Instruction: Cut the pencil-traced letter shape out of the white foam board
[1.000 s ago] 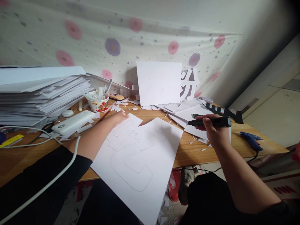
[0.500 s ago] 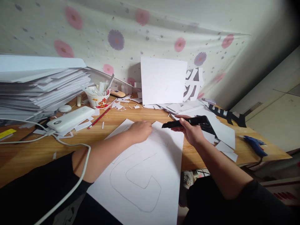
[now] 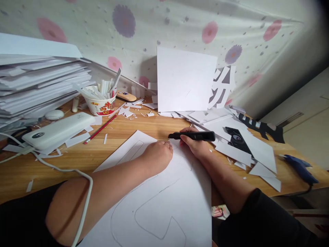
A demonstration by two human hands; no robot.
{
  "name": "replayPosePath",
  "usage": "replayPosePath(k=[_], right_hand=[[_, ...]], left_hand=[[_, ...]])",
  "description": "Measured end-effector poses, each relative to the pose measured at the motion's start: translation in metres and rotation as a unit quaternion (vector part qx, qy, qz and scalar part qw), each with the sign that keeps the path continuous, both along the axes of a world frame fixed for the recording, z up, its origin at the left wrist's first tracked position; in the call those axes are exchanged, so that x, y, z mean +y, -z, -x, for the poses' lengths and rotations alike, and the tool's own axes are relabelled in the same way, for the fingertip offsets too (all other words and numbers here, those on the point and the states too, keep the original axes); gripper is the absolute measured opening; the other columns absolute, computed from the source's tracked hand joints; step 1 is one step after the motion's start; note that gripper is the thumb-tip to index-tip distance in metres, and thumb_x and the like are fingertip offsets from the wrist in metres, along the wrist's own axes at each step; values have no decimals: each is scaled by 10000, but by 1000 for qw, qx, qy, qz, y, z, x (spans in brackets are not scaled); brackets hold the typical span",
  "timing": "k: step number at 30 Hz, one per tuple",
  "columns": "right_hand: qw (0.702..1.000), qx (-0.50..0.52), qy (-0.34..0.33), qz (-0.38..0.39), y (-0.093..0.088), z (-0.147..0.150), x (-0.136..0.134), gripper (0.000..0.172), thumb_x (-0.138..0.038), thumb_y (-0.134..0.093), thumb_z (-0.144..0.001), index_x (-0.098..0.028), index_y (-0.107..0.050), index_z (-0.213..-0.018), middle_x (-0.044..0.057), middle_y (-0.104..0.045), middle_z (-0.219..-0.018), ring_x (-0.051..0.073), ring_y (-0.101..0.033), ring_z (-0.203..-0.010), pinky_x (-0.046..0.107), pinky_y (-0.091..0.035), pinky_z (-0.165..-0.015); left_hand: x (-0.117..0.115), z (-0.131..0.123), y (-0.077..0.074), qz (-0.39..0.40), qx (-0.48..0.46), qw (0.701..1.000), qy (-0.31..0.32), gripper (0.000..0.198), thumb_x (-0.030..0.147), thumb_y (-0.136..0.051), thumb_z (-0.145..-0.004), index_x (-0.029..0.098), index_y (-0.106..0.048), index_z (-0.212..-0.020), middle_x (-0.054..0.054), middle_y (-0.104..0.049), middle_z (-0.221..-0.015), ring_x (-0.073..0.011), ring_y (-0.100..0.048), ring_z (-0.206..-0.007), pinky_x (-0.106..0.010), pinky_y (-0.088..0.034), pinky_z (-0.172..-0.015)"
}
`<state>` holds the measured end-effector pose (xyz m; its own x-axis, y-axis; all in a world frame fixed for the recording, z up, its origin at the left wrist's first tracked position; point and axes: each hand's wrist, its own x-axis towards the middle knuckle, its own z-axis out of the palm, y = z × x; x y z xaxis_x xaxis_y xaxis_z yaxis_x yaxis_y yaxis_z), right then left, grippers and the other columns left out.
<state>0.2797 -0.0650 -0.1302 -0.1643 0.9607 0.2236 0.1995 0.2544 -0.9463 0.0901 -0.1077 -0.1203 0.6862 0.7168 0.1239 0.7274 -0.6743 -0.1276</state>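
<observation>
A large white sheet [image 3: 164, 202] with pencilled outlines lies across the wooden desk [image 3: 77, 161] and hangs over its front edge. My left hand [image 3: 158, 156] rests on the sheet near its far edge, fingers curled and pressing it down. My right hand [image 3: 195, 145] is closed round a black pen-like cutter [image 3: 192, 136], held level with its tip pointing left, just above the sheet's far edge and close to my left fingers.
A tall stack of white boards [image 3: 38, 80] fills the left. Before it lie a white power bank [image 3: 58, 130] with a cable [image 3: 84, 192], a paper cup [image 3: 100, 104] of strips and a red pencil [image 3: 100, 129]. Cut scraps [image 3: 246, 151], an upright white board [image 3: 185, 80] and a blue glue gun [image 3: 299, 168] lie at right.
My right hand has carried the cutter left from the scrap pile to the sheet's far edge. My left hand has drawn back towards it. The view has moved closer and lower.
</observation>
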Motion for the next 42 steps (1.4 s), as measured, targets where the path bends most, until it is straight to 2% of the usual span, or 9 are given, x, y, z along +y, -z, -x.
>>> replayPosePath(k=[5,11,16,22,27,30,34,42], right_hand=[[1000,-21,-5,-11,-3,0,-4,201,-389,-683,-780,-268,-603,-919,-36,-643,-587,201,-633,-540,366,-532,-602],[999,-29,-2,-17,1,0,-4,204,-400,-666,-791,-262,-594,-923,-30,-648,-592,204,-642,-539,369,-534,-591],[999,-40,-8,-24,1,0,-4,186,-383,-659,-793,-260,-595,-917,-32,-637,-590,196,-627,-534,355,-520,-569],[987,-141,3,-75,-11,7,-2,131,-338,-660,-769,-251,-582,-827,-39,-597,-604,149,-543,-508,294,-443,-498],[978,-165,-42,-119,-11,11,8,143,-351,-633,-780,-217,-625,-830,40,-694,-797,187,-635,-712,331,-522,-652],[976,-169,-42,-131,-8,8,9,127,-326,-626,-789,-216,-650,-847,53,-722,-848,205,-666,-781,351,-534,-726],[963,-212,-27,-161,-5,3,3,124,-315,-639,-819,-236,-685,-903,45,-751,-883,210,-692,-791,355,-542,-737],[953,-227,-34,-200,-6,-2,-1,120,-293,-635,-831,-249,-688,-929,41,-760,-919,229,-711,-862,369,-568,-780]], left_hand=[[0,0,0,-5,20,1000,-3,392,-13,-460,-824,45,-695,-1133,-220,-683,-1227,-289,-660,-1131,-359,-571,-862],[0,1,1,-9,30,999,6,416,-13,-445,-832,30,-674,-1177,-224,-676,-1243,-286,-668,-1116,-354,-563,-862],[1,2,0,-8,30,999,8,384,-8,-467,-824,68,-703,-1118,-197,-702,-1203,-277,-677,-1102,-341,-565,-852],[0,1,1,-7,35,999,6,361,0,-467,-834,65,-703,-1100,-214,-695,-1206,-290,-682,-1092,-358,-570,-840],[-1,1,1,-6,53,999,9,423,-4,-462,-824,32,-670,-1191,-233,-670,-1246,-302,-669,-1125,-369,-574,-861],[-2,0,0,-7,60,998,4,449,2,-458,-830,31,-651,-1235,-228,-666,-1257,-298,-659,-1147,-370,-577,-876],[-3,-1,-1,-8,59,998,-5,455,2,-437,-837,2,-633,-1248,-250,-644,-1282,-310,-641,-1179,-374,-585,-866],[0,-3,4,-24,44,999,-8,417,31,-460,-813,71,-665,-1174,-211,-707,-1178,-281,-681,-1100,-359,-582,-823]])
